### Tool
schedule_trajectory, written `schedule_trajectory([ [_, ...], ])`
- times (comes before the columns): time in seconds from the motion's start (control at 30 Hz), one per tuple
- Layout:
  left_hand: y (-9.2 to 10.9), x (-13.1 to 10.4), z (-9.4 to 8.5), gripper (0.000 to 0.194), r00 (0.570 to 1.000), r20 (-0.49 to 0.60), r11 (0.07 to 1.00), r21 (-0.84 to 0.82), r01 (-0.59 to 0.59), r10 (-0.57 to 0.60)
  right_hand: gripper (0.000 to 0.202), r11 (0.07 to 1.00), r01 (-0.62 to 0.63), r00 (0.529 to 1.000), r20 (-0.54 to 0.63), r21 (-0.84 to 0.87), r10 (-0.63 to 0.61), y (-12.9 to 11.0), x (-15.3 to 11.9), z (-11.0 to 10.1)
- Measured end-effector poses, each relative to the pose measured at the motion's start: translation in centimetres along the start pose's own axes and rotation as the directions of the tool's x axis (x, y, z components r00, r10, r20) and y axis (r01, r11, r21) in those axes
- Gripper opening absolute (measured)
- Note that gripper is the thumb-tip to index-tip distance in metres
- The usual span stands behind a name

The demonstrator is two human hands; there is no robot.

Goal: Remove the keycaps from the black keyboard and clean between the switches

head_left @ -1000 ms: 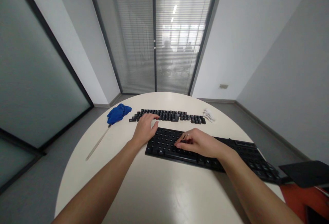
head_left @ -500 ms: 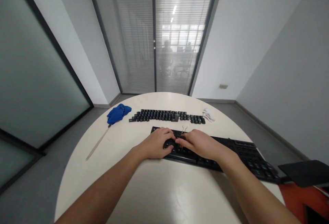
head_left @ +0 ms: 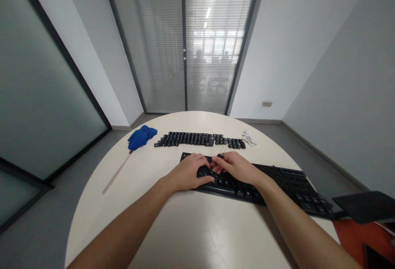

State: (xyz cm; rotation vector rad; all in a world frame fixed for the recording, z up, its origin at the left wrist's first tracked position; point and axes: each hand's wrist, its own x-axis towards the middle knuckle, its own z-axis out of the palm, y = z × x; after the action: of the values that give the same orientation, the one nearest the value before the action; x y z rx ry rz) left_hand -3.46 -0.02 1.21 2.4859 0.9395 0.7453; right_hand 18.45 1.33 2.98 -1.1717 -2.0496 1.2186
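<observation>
Keyboard [head_left: 293,184] lies flat on the desk [head_left: 191,236], in front of the person, right end out by the desk edge. Left hand [head_left: 191,172] is on its left part, grip spread, thumb and fingers apart with keys showing between. Right hand [head_left: 237,168] has its grip pinched on a small dark wire tool [head_left: 220,155], thin ends sticking up. For clean work there I'd brace the board with the left palm, keep the wires square to the keys and use short, straight force, no twisting. Main obstruction: the fingertips crowd together and hide the contact point, can't tell what the tool touches. Loose keycaps [head_left: 188,138] sit in rows just beyond the board, easy to knock. Blue cloth [head_left: 142,137] and thin stick [head_left: 115,174] are off left, white cloth [head_left: 249,137] beyond the keycaps' right end, all out of the way.
</observation>
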Motion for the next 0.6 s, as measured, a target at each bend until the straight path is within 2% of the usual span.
schedule_trajectory([
  [0.1, -0.8, 0.2, 0.5, 0.020, 0.998, -0.040, 0.997, -0.059, 0.048, -0.051, 0.049, 0.998, 0.048, 0.994, -0.093, -0.027, -0.051, -0.1, 0.3, 0.3],
  [0.2, -1.5, 0.4, 0.6, 0.018, 0.991, -0.070, 0.987, -0.119, 0.105, -0.114, 0.047, 0.996, 0.070, 0.988, -0.134, -0.050, -0.076, -0.2, 0.4, 0.5],
  [0.43, -1.7, 0.6, 0.3, 0.017, 0.986, -0.082, 0.958, -0.261, 0.122, -0.148, 0.049, 0.996, 0.055, 0.991, -0.124, 0.075, -0.046, 0.1, 0.6, 0.5],
  [0.6, -1.5, 0.5, 0.3, 0.020, 0.986, -0.103, 0.967, -0.234, 0.105, -0.132, 0.051, 0.991, 0.043, 0.989, -0.144, 0.130, -0.024, 0.3, 0.9, 0.6],
])
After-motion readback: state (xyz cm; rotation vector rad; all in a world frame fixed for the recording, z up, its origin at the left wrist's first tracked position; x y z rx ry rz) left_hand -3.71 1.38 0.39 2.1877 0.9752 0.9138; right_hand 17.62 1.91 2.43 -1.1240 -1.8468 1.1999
